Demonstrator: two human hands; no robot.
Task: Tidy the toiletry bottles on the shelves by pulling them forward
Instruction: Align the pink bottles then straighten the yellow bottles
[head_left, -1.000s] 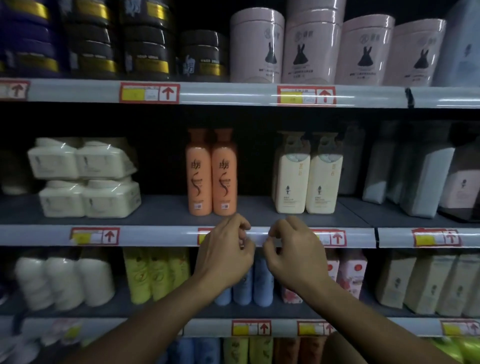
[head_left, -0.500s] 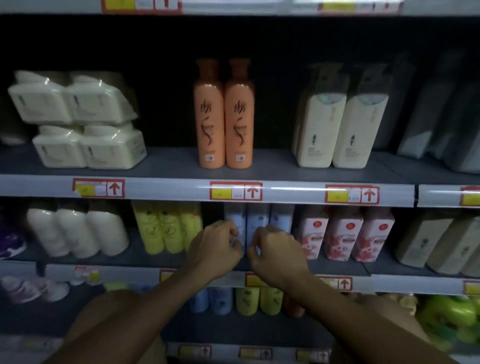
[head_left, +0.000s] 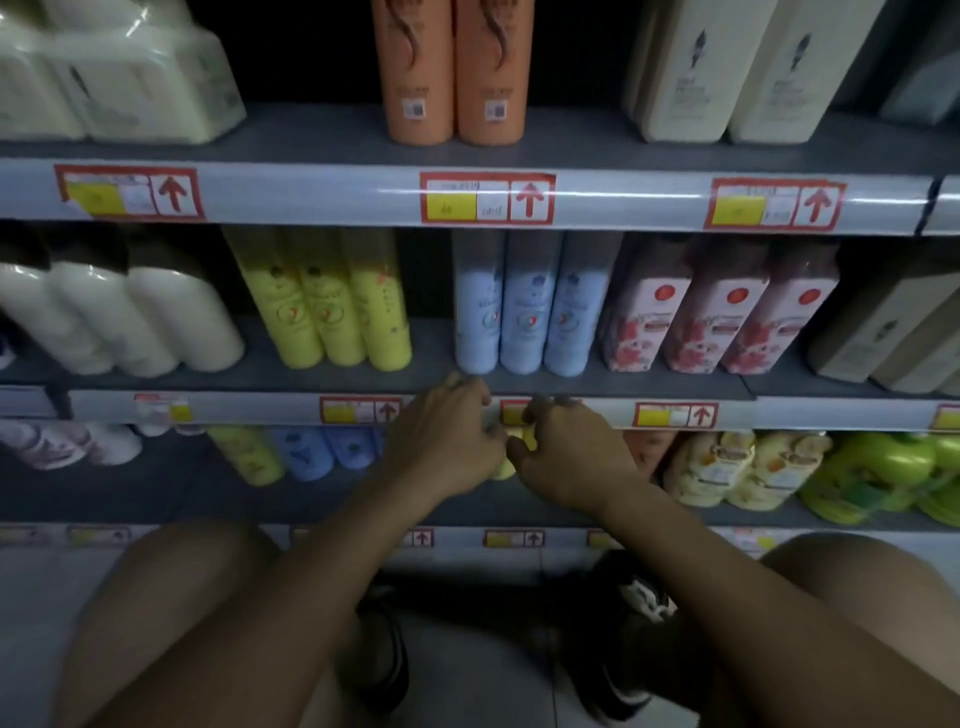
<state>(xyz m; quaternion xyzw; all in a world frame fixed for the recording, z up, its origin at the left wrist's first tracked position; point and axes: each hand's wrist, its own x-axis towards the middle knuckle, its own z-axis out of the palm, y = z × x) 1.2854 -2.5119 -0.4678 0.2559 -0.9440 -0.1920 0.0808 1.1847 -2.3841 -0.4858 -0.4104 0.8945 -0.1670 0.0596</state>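
Three pale blue bottles (head_left: 527, 312) stand side by side on the middle shelf, set back a little from its front rail (head_left: 249, 408). My left hand (head_left: 447, 441) and my right hand (head_left: 569, 457) hover close together in front of that rail, just below the blue bottles. Both hands have their fingers curled and hold nothing. Left of the blue ones stand three yellow bottles (head_left: 324, 306); right of them stand three pink floral bottles (head_left: 722, 322). Two orange bottles (head_left: 454, 67) stand on the shelf above.
White bottles (head_left: 119, 322) fill the middle shelf's left end, beige packs (head_left: 883, 332) its right. Cream bottles (head_left: 727, 67) and wrapped white tubs (head_left: 114, 83) sit above. The lowest shelf holds blue (head_left: 311, 452), cream (head_left: 743, 467) and green (head_left: 893, 473) bottles. My knees and dark shoes (head_left: 623, 623) are below.
The view has dropped as I crouch. Both hands came down from the rail under the orange bottles to the rail under the blue bottles, staying close together and empty.
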